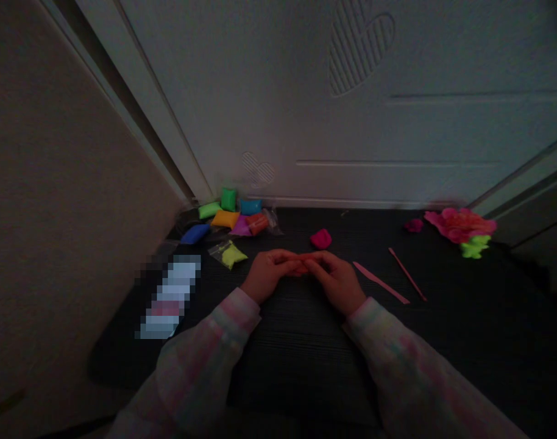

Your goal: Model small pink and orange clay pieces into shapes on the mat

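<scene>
Both of my hands meet over the middle of the dark table, pinching one piece of orange-red modelling clay (302, 263) between thumbs and fingers. My left hand (266, 274) grips its left end, and my right hand (340, 280) grips its right end. Fingers cover much of the clay, so its full shape is hidden. Just beyond the hands lies a lump of deep pink clay (321, 239). To the right of my right hand rest a flat pink modelling knife (381, 283) and a thin pink modelling stick (407, 274).
Several bags of coloured clay, among them an orange one (226, 219), lie at the back left. A yellow clay bag (231, 254) is nearer. A blurred-out phone-like object (173, 296) lies left. A pink clay flower (461, 224), yellow-green clay (475, 246) and magenta clay (414, 225) sit back right.
</scene>
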Available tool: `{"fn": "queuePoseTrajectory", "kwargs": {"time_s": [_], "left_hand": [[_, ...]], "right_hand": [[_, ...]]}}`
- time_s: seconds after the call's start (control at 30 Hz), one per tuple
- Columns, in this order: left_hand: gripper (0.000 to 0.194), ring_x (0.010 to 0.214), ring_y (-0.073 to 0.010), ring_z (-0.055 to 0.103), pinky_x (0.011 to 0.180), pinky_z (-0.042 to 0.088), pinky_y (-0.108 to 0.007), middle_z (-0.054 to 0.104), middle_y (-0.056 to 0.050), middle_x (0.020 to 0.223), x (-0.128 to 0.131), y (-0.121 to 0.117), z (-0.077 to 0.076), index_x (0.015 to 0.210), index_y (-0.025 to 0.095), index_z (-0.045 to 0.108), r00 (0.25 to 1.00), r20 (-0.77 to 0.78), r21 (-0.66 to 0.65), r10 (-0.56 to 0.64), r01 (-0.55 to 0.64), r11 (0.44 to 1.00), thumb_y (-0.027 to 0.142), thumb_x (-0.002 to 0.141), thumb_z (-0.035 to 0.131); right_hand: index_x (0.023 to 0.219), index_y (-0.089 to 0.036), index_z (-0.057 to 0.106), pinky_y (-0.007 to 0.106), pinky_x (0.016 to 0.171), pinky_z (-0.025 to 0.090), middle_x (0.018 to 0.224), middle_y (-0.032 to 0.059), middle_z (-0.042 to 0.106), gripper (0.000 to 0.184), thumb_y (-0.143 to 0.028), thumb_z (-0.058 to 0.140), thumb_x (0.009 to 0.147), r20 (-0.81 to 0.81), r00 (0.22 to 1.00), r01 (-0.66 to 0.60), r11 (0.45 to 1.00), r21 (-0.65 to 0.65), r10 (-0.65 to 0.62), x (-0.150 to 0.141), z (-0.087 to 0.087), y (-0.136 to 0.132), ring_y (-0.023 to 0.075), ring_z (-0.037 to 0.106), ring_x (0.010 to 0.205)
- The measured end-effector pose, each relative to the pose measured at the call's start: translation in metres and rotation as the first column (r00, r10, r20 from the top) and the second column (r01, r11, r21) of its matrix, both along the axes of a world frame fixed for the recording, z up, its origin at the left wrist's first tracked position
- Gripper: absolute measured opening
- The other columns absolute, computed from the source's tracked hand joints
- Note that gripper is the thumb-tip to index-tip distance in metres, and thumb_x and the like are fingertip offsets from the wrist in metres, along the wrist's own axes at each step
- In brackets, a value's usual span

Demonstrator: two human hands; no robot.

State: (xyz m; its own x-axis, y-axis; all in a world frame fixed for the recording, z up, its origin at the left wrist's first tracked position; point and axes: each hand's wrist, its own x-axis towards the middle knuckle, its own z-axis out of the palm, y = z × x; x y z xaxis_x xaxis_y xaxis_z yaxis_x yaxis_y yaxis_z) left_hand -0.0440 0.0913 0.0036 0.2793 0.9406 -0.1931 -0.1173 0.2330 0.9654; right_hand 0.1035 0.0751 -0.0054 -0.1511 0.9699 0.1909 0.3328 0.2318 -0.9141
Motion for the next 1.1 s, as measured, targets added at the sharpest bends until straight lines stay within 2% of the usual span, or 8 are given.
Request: {"fn": "queuePoseTrajectory", "kwargs": {"time_s": [0.17,0.33,0.43,0.57,0.73,0.83,0.97,1.1], "left_hand": [[0.024,0.065,-0.0126,0.059,0.06,0.049,-0.026,0.065,-0.005,0.075,0.003,0.001,-0.006,0.082,0.012,0.061,0.991,0.129,-0.051,0.024,-0.017,0.999,0.026,0.063,0.062],[0.027,0.067,-0.0135,0.059,0.066,0.047,-0.027,0.066,-0.004,0.077,0.001,0.0,-0.003,0.084,0.014,0.064,1.0,-0.031,0.022,0.001,0.0,1.0,0.026,0.06,0.065],[0.023,0.071,-0.0139,0.059,0.071,0.045,-0.027,0.067,-0.003,0.078,0.001,0.0,-0.001,0.081,0.014,0.065,0.998,-0.069,0.024,-0.002,0.004,1.0,0.023,0.06,0.065],[0.021,0.068,-0.0128,0.059,0.07,0.045,-0.027,0.066,-0.002,0.074,0.006,-0.002,-0.002,0.079,0.012,0.062,0.998,0.018,-0.04,0.067,-0.067,0.997,0.019,0.059,0.065],[0.015,0.063,-0.0116,0.058,0.067,0.045,-0.026,0.065,0.0,0.069,0.009,-0.003,-0.004,0.071,0.013,0.062,0.985,0.042,0.01,0.168,-0.169,0.986,0.018,0.057,0.065],[0.016,0.063,-0.0117,0.058,0.066,0.045,-0.026,0.065,-0.001,0.068,0.008,-0.003,-0.005,0.071,0.012,0.062,0.981,0.054,0.0,0.187,-0.188,0.982,0.021,0.057,0.066],[0.02,0.064,-0.0119,0.058,0.066,0.045,-0.026,0.065,-0.003,0.069,0.009,-0.003,-0.008,0.075,0.011,0.062,0.972,0.134,-0.056,0.191,-0.185,0.981,0.025,0.061,0.064],[0.017,0.068,-0.011,0.058,0.069,0.045,-0.025,0.065,-0.003,0.073,0.015,-0.005,-0.009,0.076,0.011,0.061,0.927,0.279,-0.114,0.249,-0.225,0.968,0.024,0.065,0.06]], "right_hand": [[0.085,-0.019,0.059,0.027,0.065,0.043,0.078,0.0012,0.063,0.024,-0.036,0.045,0.076,-0.109,0.994,0.013,0.998,-0.059,-0.02,0.001,-0.003,0.002,0.0148,0.056,0.072],[0.079,-0.02,0.058,0.027,0.066,0.041,0.074,0.0003,0.062,0.019,-0.034,0.046,0.075,-0.029,0.999,-0.043,0.998,-0.054,0.042,-0.002,-0.003,-0.001,0.0151,0.056,0.072],[0.085,-0.021,0.051,0.026,0.065,0.042,0.072,-0.0012,0.059,0.017,-0.031,0.051,0.073,-0.192,0.981,0.003,0.997,-0.071,-0.016,-0.004,-0.008,0.0,0.0136,0.056,0.07],[0.089,-0.022,0.044,0.025,0.063,0.043,0.072,-0.0025,0.056,0.021,-0.031,0.051,0.072,-0.329,0.939,0.076,0.993,-0.09,-0.102,-0.007,-0.011,0.0,0.0117,0.055,0.067],[0.086,-0.019,0.053,0.029,0.068,0.042,0.081,0.003,0.058,0.023,-0.038,0.049,0.074,-0.054,0.998,0.041,0.998,-0.055,-0.044,-0.011,-0.004,-0.003,0.0157,0.054,0.075],[0.082,-0.018,0.057,0.029,0.067,0.041,0.078,0.0035,0.059,0.023,-0.037,0.046,0.076,0.07,0.996,0.063,0.998,-0.003,-0.062,-0.011,-0.002,-0.004,0.016,0.053,0.073],[0.076,-0.016,0.058,0.027,0.06,0.039,0.07,0.0025,0.057,0.022,-0.034,0.044,0.077,0.09,0.992,0.088,0.996,0.012,-0.088,-0.01,-0.003,-0.002,0.0146,0.052,0.065],[0.076,-0.016,0.057,0.025,0.057,0.037,0.064,0.0005,0.055,0.023,-0.035,0.043,0.077,0.0,0.991,0.131,0.991,-0.033,-0.131,-0.009,-0.003,0.0,0.0137,0.05,0.06]]}}
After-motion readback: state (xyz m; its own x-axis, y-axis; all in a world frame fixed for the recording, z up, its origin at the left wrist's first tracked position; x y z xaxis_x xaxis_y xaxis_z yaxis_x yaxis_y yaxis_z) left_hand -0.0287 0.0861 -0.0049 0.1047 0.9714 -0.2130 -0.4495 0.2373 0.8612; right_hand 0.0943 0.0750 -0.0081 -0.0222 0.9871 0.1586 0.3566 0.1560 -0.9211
